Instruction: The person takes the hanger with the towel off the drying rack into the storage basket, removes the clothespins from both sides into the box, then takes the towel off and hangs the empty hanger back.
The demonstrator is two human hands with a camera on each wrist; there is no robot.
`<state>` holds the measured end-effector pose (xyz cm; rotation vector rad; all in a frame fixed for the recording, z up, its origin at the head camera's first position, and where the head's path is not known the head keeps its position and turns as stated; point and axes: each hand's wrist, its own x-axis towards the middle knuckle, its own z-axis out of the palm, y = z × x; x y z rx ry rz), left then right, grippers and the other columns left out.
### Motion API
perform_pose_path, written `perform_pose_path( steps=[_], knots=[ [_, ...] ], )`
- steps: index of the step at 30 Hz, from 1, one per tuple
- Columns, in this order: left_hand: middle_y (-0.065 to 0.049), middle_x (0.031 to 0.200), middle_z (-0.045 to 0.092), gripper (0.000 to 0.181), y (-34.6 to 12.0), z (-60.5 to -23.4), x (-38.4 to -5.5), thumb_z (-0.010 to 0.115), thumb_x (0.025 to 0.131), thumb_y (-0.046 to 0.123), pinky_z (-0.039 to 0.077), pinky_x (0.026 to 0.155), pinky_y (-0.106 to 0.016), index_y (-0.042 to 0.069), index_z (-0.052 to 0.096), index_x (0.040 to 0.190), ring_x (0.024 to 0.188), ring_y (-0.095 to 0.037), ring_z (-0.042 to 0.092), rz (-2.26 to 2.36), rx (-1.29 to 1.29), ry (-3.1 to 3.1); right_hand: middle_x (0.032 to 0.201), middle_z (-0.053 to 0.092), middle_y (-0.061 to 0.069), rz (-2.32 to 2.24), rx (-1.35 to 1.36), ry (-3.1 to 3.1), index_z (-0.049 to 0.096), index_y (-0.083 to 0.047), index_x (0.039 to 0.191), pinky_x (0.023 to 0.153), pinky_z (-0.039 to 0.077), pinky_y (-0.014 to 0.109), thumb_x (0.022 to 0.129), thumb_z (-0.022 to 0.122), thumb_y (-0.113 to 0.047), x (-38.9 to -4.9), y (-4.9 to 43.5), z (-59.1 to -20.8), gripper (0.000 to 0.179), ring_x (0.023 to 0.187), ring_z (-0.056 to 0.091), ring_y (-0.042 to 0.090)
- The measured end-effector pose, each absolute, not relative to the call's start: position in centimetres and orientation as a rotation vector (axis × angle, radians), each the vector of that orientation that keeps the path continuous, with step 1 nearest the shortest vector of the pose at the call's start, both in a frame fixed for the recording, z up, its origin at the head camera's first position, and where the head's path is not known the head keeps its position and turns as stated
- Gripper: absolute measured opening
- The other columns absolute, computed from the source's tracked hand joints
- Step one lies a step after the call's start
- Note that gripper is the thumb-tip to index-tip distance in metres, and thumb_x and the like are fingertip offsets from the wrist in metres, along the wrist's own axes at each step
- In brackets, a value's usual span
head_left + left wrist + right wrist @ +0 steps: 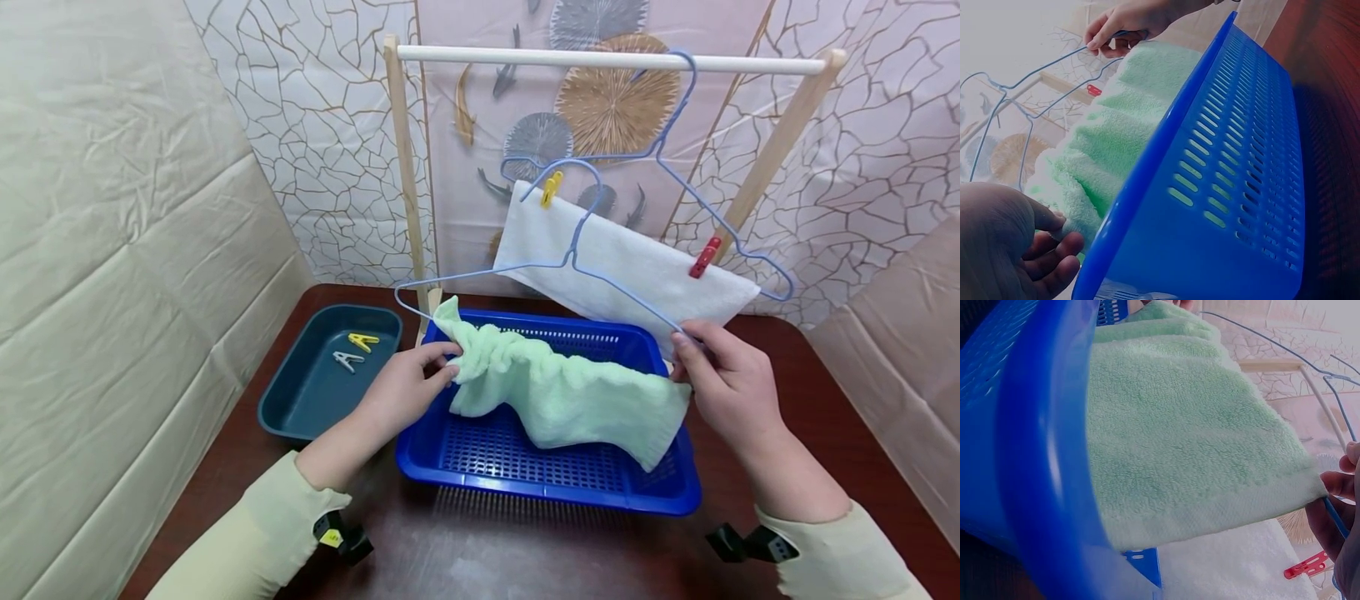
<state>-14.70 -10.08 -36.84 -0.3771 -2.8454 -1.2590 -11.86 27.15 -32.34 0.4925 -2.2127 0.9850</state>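
Note:
A light green towel [570,392], bunched toward its left end, hangs over the blue basket [525,482]. My left hand [408,383] pinches the bunched left part between thumb and fingers, as the left wrist view shows. With my right hand [731,379] I grip the right end of a blue wire hanger [517,268] and the towel's upper right corner. The hanger tilts above the towel, its hook pointing up and left. Along the hanger's lower bar the towel's top edge is gathered, hiding most of that bar.
Behind, a second blue hanger [697,200] hangs from the white rod [525,57], carrying a white towel [630,258] with a yellow clothespin [551,190] and a red clothespin [705,257]. At left, a dark teal tray [300,408] contains a yellow clothespin [363,342] and a white one.

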Motion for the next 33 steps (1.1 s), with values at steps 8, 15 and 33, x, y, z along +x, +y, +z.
perform_pose_path(
  steps=[8,15,33],
  knots=[
    [0.008,0.086,0.065,0.030,-9.88,-36.98,-14.83,0.063,0.099,0.028,0.049,0.061,-0.032,0.022,0.066,0.127,0.074,-0.015,0.058,-1.222,-0.368,-2.892,0.065,0.060,0.005,0.968,0.500,-2.204,0.070,-0.002,0.097,0.055,0.041,0.011,0.090,0.064,0.009,-11.92,27.24,-32.52,0.014,0.060,0.053,-0.003],
    [0.008,0.087,0.065,0.027,-9.82,-36.93,-14.84,0.064,0.098,0.027,0.049,0.062,-0.031,0.022,0.067,0.125,0.075,-0.015,0.058,-1.211,-0.393,-2.916,0.065,0.060,0.005,0.962,0.507,-2.204,0.070,-0.002,0.096,0.056,0.041,0.011,0.090,0.064,0.009,-11.92,27.27,-32.63,0.014,0.060,0.052,-0.003],
    [0.004,0.109,0.070,0.026,-9.56,-37.28,-15.07,0.064,0.098,0.025,0.054,0.076,-0.032,0.023,0.069,0.123,0.094,-0.012,0.063,-1.148,-0.501,-2.966,0.065,0.059,0.003,0.949,0.527,-2.211,0.069,-0.003,0.096,0.055,0.040,0.013,0.092,0.063,0.005,-11.95,27.30,-32.56,0.011,0.061,0.050,-0.004]
  ],
)
